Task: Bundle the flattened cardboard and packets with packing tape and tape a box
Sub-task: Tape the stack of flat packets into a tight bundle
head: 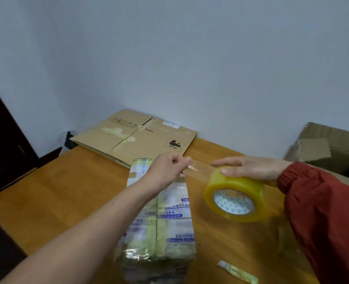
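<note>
A stack of clear plastic packets (165,222) with blue and green print lies in the middle of the wooden table (67,191). My left hand (167,169) hovers over the stack's far end and pinches the free end of a clear tape strip (198,173). The strip runs to a yellowish roll of packing tape (235,195), which my right hand (251,168) grips from above, raised off the table to the right of the packets. Flattened brown cardboard (136,138) lies at the table's far edge against the wall.
An open brown cardboard box (333,148) stands at the far right beside the table. A small loose packet (237,271) lies near the front right edge. Dark furniture (10,144) stands at the left. A grey-white wall runs behind.
</note>
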